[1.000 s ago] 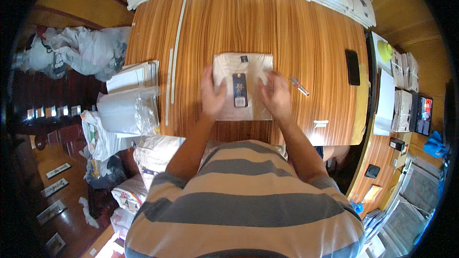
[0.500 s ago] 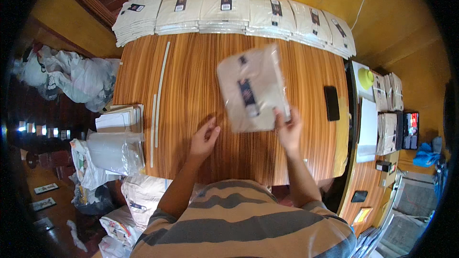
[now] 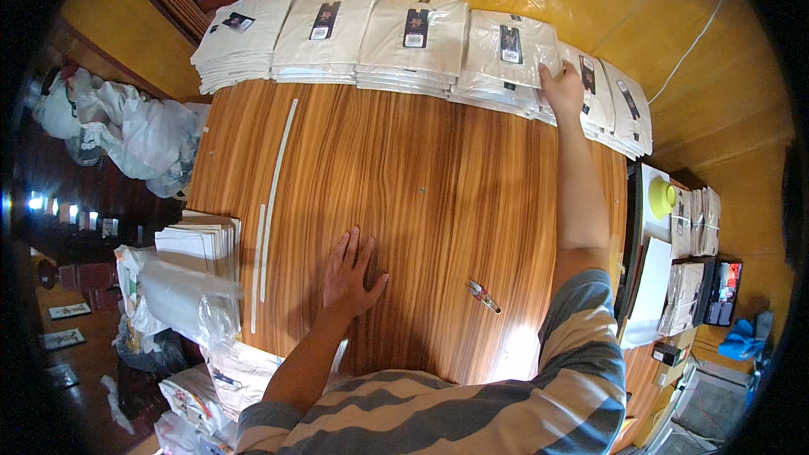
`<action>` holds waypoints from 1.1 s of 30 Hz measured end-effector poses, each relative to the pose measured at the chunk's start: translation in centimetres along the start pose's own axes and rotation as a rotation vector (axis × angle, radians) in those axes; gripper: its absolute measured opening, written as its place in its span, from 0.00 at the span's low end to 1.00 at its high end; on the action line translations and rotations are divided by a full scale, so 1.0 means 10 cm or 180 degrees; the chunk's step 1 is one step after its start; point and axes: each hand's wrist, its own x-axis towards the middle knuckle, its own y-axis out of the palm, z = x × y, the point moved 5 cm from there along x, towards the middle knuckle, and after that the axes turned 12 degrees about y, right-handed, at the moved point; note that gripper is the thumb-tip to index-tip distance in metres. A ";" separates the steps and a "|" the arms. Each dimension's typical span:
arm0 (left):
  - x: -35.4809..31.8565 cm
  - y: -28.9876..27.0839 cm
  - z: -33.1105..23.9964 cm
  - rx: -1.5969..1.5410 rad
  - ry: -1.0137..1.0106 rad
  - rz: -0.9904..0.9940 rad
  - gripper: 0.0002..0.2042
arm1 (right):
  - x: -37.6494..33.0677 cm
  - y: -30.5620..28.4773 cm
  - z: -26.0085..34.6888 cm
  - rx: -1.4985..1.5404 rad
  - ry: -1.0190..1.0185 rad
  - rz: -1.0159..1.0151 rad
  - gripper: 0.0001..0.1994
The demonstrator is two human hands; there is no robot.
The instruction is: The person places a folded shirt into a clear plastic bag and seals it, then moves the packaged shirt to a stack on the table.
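Note:
My right arm stretches to the back of the wood-grain table (image 3: 396,194). With its fingers closed on the near right corner of a cream folded garment in a clear bag (image 3: 493,49), my right hand (image 3: 563,88) has it on top of the fourth stack from the left. A dark tag shows through that bag. My left hand (image 3: 352,276) rests on the tabletop, fingers spread, holding nothing. Small thread snips (image 3: 483,296) lie on the table to the right of my left hand.
More stacks of bagged garments (image 3: 413,38) line the back edge. At the left edge are a pile of cards (image 3: 198,240) and clear plastic bags (image 3: 190,286). A side table on the right holds a yellow-green round object (image 3: 662,199) and bundled packs (image 3: 684,295).
The bagged garment has gone from mid-table to the back stack in my right hand. My left hand now lies flat. Snips have come into view; the black phone is no longer visible.

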 end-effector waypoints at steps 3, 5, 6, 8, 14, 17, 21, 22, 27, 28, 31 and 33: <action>0.00 -0.02 0.01 -0.0190 -0.0001 -0.0180 0.43 | 0.05 0.02 0.15 -0.0180 -0.0207 -0.0261 0.36; -0.02 -0.04 0.00 -0.0135 -0.0050 -0.0114 0.41 | -0.03 0.04 0.17 -0.0426 -0.0136 -0.0128 0.35; 0.02 -0.07 -0.01 -0.0123 -0.0076 -0.0131 0.40 | -0.04 0.06 0.16 -0.0532 -0.0202 -0.0213 0.34; 0.03 -0.17 -0.05 -0.0498 -0.0054 -0.0418 0.36 | -0.07 0.01 0.16 -0.0699 -0.0718 -0.0770 0.31; 1.17 -0.45 0.29 -0.4138 -0.0595 -0.3277 0.16 | -1.41 0.50 1.65 0.1950 -0.1139 0.1189 0.11; 1.94 -1.07 0.80 -0.5789 -0.0894 -0.3784 0.12 | -1.98 1.24 2.76 0.2740 -0.0861 0.2743 0.11; 2.40 -1.67 1.89 -0.5965 -0.1294 -0.4913 0.10 | -2.04 2.03 4.03 0.2871 -0.0211 0.3518 0.12; 2.45 -1.76 2.16 -0.5959 -0.1383 -0.5106 0.10 | -1.99 2.26 4.23 0.2813 -0.0109 0.3557 0.13; 2.82 -1.79 2.91 -0.6730 -0.1863 -0.4895 0.12 | -1.40 3.25 4.70 0.1203 -0.0175 0.3107 0.15; 2.81 -1.78 3.04 -0.6658 -0.1907 -0.4853 0.12 | -1.50 3.25 4.85 0.1165 -0.0176 0.3191 0.15; 2.83 -1.70 3.21 -0.6382 -0.1671 -0.4641 0.13 | -1.63 3.27 5.03 0.1005 -0.0023 0.3221 0.15; 2.90 -1.66 3.27 -0.6392 -0.1482 -0.4533 0.12 | -1.66 3.25 5.10 0.0757 0.0007 0.3300 0.15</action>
